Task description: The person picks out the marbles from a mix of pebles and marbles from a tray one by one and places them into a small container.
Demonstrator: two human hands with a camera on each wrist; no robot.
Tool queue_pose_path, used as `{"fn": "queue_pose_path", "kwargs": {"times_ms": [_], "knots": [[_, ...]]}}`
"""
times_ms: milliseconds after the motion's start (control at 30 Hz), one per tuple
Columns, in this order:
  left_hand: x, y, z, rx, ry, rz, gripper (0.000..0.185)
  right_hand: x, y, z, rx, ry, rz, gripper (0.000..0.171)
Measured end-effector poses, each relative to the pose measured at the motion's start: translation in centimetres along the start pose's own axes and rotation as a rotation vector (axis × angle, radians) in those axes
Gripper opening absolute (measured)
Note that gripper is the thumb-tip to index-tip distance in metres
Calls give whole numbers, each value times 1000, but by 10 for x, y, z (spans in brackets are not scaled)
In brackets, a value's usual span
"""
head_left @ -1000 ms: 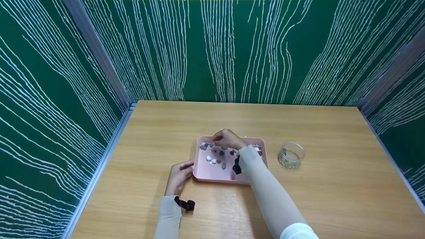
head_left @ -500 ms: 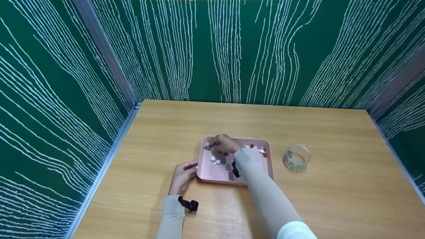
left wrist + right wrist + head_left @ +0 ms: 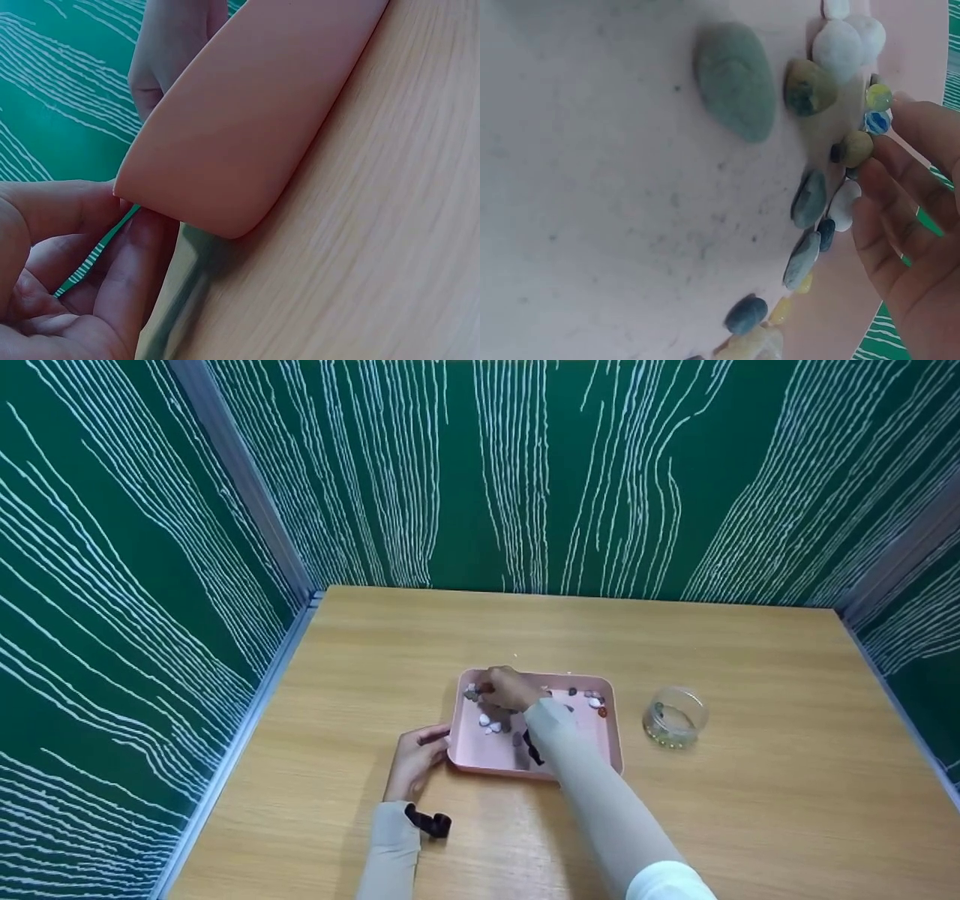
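A: What are the hands doing at this moment?

B: The left hand (image 3: pixel 414 756) grips the near left corner of the pink tray (image 3: pixel 592 746), thumb and fingers pinching its rim; the left wrist view shows this well. The right hand (image 3: pixel 508 688) is inside the tray, at its far left corner, with the fingertips (image 3: pixel 900 161) bent over a row of pebbles (image 3: pixel 810 196) and two small glass marbles (image 3: pixel 877 110).

A: Does it hold one already?

B: I cannot tell. The fingers are curled and touch the little stones, but no view shows a closed pinch clearly.

A: Where is everything else?

B: The tray lies on the desk (image 3: pixel 750 810) between both hands. A clear glass jar (image 3: pixel 675 716), with some small pieces inside, stands to the right of the right hand, apart from the tray.

A: How to do this step well, in your opinion?

B: I think it is best to take only one piece with thumb and forefinger, and to lift it straight. The stones lie close together against the wall, so a wide grasp could push the neighbours. The left hand should hold the tray firm, so it does not slide.
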State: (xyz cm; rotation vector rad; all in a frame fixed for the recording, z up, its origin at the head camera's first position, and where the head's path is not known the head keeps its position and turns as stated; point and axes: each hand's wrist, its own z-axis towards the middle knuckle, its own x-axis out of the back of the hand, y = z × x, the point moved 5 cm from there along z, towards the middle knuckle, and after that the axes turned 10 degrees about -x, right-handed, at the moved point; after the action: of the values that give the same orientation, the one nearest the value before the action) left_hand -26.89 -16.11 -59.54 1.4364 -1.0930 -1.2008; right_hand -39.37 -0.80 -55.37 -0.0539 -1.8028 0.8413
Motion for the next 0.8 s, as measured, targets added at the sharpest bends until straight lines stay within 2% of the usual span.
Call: {"fn": "queue_pose_path", "kwargs": {"times_ms": [233,500,633,800], "knots": [[1,1,-2,-10,-5,7,37,-1,-5,-2,74,21,28,10],[0,1,-2,-10,-15,-14,39,-2,-6,-2,50,33,-28,9],[0,2,-1,-5,-9,6,39,-2,-4,-1,23,42,-16,10],[1,2,-1,-6,-14,14,39,-2,-4,-3,69,68,12,10]]}}
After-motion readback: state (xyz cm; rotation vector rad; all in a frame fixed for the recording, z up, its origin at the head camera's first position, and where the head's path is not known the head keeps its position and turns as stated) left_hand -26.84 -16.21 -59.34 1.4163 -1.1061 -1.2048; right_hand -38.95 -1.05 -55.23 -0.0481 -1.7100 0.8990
